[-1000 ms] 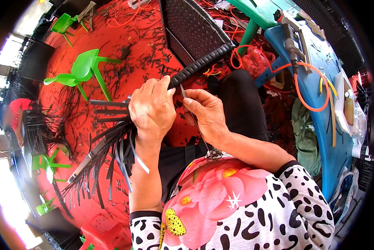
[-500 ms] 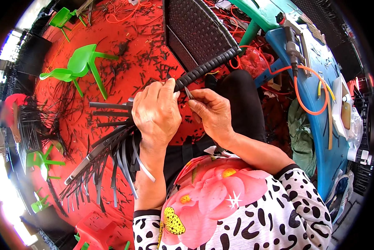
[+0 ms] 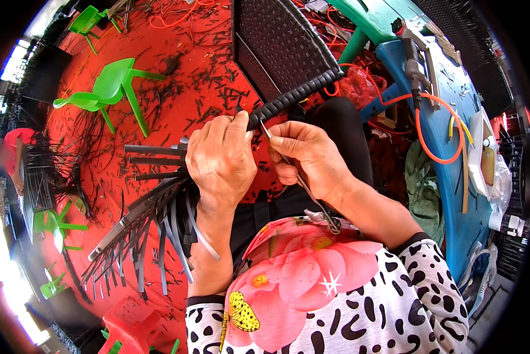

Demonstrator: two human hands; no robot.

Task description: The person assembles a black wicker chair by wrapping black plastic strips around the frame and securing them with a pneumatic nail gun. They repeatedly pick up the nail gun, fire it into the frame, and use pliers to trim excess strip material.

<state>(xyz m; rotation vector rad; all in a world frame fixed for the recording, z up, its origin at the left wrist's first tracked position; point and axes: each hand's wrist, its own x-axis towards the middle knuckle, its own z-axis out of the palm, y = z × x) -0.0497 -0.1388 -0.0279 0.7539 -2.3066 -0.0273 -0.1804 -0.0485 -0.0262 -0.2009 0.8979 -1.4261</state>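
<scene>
A dark woven panel of plastic rattan stands in front of me, with a bar tightly wrapped in black strip along its near edge. My left hand is closed round the lower left end of that bar. Just right of it, my right hand pinches a thin, dark weaving strip. One shiny end reaches up to the wrapped bar, and the other trails down to a curl on my shirt. Many loose black strip ends fan out left of my left wrist. The left fingertips are partly hidden.
Green chairs and a red stool stand left on the red floor, among black scraps. A blue table at right bears a power tool with an orange hose. Another person sits far left.
My right hand has turned and shifted slightly right and down, opening a little gap from the left hand. The trailing dark strip below it now shows. My left hand keeps its hold.
</scene>
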